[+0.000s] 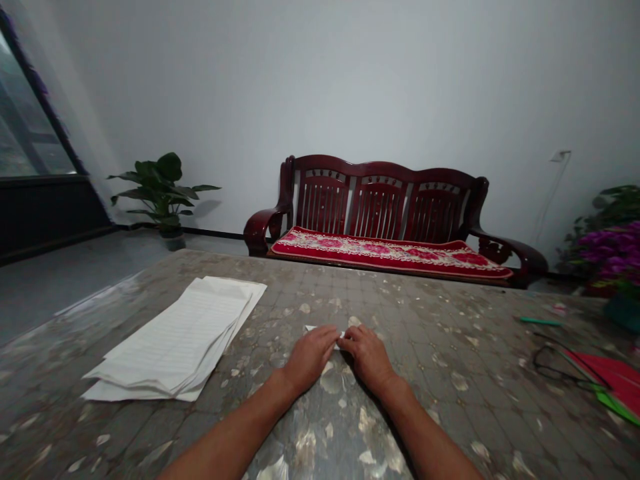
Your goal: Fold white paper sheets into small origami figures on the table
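Near the middle of the patterned tabletop [440, 340], between two bare hands, a small white piece of paper [310, 328] is held low against the surface. It is pale and plain where it shows, with a pointed corner left exposed beyond the left hand [309, 357] and a sliver seen between the fingertips. Most of it is covered by the fingers, so its full shape cannot be told. At its right end, the grip of the right hand [369, 357] is nearly closed, with the paper pinched between thumb and fingers. The left grip is laid over the paper with fingers together; whether it is closed beneath cannot be told.

To the left, one stack of ruled white sheets [175, 337] is fanned unevenly; its sheets cannot be counted. On the right, one green pen [540, 321] is seen beyond one pair of dark glasses [563, 373], which is blurred. One red item [613, 380] is cut off by the picture's edge, as are the purple flowers [613, 253]. At the far side, one dark red wooden bench [377, 207] with three back panels is covered along its seat by one red patterned runner [390, 252]. One potted plant [163, 190] is placed far left.
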A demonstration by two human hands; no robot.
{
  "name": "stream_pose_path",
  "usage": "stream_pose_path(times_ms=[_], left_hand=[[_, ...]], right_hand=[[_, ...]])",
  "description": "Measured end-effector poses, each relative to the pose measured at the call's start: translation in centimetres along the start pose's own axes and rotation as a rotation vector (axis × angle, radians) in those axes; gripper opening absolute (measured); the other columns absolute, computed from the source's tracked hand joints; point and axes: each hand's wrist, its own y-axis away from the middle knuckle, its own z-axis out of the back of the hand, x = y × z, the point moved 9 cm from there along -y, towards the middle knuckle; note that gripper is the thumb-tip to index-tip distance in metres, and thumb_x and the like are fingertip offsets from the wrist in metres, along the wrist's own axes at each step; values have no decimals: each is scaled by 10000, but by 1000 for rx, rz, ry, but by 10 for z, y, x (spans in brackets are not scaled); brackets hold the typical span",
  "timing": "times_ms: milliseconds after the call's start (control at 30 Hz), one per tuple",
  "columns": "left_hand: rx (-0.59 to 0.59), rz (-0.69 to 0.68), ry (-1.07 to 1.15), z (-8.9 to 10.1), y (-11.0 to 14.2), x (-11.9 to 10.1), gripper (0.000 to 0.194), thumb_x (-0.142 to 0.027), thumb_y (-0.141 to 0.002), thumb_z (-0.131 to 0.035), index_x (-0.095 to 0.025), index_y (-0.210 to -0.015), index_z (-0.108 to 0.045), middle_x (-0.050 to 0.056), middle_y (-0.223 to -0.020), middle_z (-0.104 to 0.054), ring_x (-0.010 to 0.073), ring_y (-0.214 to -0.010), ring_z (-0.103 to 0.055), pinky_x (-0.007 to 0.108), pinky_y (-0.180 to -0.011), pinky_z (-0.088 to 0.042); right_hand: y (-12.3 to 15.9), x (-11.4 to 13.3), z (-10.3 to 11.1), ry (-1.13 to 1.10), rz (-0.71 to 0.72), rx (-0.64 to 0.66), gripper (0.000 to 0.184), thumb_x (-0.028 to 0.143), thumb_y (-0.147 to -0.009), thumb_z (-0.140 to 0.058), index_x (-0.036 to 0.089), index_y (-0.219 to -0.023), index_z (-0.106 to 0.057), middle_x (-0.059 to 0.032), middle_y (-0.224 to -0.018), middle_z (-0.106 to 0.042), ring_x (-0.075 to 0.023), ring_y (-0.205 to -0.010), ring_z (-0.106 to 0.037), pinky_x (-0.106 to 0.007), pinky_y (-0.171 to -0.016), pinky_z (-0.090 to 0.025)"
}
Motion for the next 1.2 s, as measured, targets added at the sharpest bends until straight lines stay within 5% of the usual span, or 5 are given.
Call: stream_pose_path(times_ms=[300, 567, 800, 1000, 1200], left_hand=[[249, -35, -130, -24, 18, -2, 585, -398, -913, -554, -190, -1442, -416, 148, -1530, -373, 271, -1430, -320, 459, -1177, -241], [230, 6, -277, -17, 27, 1, 597, -459, -936, -481, -186, -1460, -394, 136, -1537, -363, 281, -1435, -309, 511, -1174, -211], [176, 107, -348, -17, 22, 0, 577, -478, -952, -429, -184, -1448, -410, 120, -1535, -373, 295, -1431, -313, 567, -1162, -208], [191, 180, -385, -20, 13, 8, 586, -348, -928, -441, -137, -1471, -371, 141, -1548, -338, 302, -1443, -283, 563, -1163, -210], [207, 146, -367, -17, 13, 10, 572, -316, -929, -439, -144, -1470, -372, 133, -1552, -333, 281, -1447, -281, 555, -1165, -213]], right_hand=[[6, -17, 3, 54, -156, 36, 235, 138, -882, -526, 243, -863, -736, -56, -898, -667, -202, -886, -563, -285, -740, -366], [14, -48, 13, 30, -317, -73, 233, 65, -805, -528, 191, -763, -720, -81, -827, -674, -202, -831, -586, -291, -770, -409], [16, -42, 19, -311, -93, -348, 429, 81, -864, -395, 223, -1160, -672, -77, -1138, -683, -195, -1100, -583, -373, -1003, -446], [5, 6, -18, -391, 0, -17, 561, 376, -993, -329, 151, -1507, -313, -125, -1541, -345, -219, -1423, -319, -453, -1173, -274], [5, 13, -27, -257, -68, 191, 613, 451, -1010, -257, 87, -1500, -316, -149, -1564, -257, -244, -1468, -190, -461, -1205, -142]])
